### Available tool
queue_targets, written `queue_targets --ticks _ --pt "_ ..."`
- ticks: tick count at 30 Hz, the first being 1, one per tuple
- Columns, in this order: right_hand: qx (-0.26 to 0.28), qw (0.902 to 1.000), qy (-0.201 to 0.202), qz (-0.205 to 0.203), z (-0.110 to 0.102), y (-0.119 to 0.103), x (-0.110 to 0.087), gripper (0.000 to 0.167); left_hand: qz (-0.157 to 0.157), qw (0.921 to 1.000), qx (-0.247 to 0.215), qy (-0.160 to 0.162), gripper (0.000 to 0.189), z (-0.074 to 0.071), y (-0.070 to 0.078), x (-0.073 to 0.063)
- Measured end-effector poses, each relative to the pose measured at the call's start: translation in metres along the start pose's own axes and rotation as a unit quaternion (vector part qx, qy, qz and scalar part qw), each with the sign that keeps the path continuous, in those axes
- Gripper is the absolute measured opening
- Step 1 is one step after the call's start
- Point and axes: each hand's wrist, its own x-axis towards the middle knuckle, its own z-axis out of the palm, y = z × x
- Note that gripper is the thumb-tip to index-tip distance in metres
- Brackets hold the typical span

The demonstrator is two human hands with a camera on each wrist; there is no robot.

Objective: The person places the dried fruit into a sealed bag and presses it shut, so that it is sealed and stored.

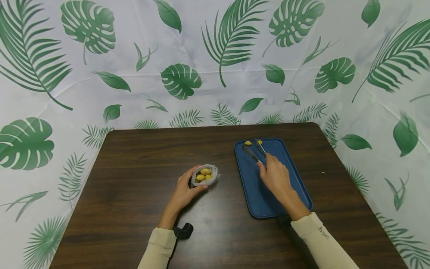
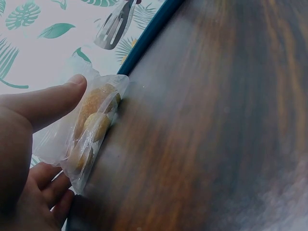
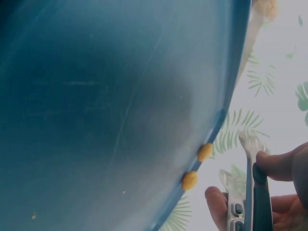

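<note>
My left hand (image 1: 184,190) holds a clear plastic bag (image 1: 216,178) by its side, thumb and fingers curved around it. Inside the bag are several small oval yellow pieces (image 1: 205,171), some with brown specks; their kind I cannot tell. My right hand (image 1: 277,177) grips a pair of metal tongs (image 3: 250,144) with dark handles, thumb on one arm and fingers on the other. The tongs' ends are spread apart above the far end of a blue tray (image 1: 265,201). Two yellow pieces (image 3: 205,152) lie there by the far rim, with nothing seen between the tips.
The tray lies on the right half of a dark wooden table (image 1: 134,209), to the right of the bag. A white cloth with green leaves (image 1: 181,80) hangs behind the table. Black straps (image 1: 184,231) sit at the wrists, below cream sleeves (image 1: 158,246).
</note>
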Motion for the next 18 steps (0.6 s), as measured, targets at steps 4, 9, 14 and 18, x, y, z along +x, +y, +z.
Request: queue_targets --ticks 4,9,14,18 --pt "0.000 1.0000 0.003 0.006 -0.0015 0.0026 0.0024 0.051 0.003 1.0000 -0.002 -0.002 0.077 0.0001 0.0004 0.0009" --pt "-0.004 0.9999 0.007 0.013 -0.0007 0.0044 0.0049 0.050 -0.004 1.0000 -0.006 -0.005 0.077 -0.0012 0.0005 -0.0008" --pt "-0.012 0.9997 0.012 0.018 -0.0006 0.0076 0.0080 0.048 0.000 1.0000 -0.004 -0.003 0.077 -0.0013 0.0008 -0.0004" --pt "-0.014 0.9995 0.007 0.026 -0.0028 0.0091 0.0087 0.049 -0.004 1.0000 -0.004 -0.005 0.077 0.0002 0.0008 -0.0002"
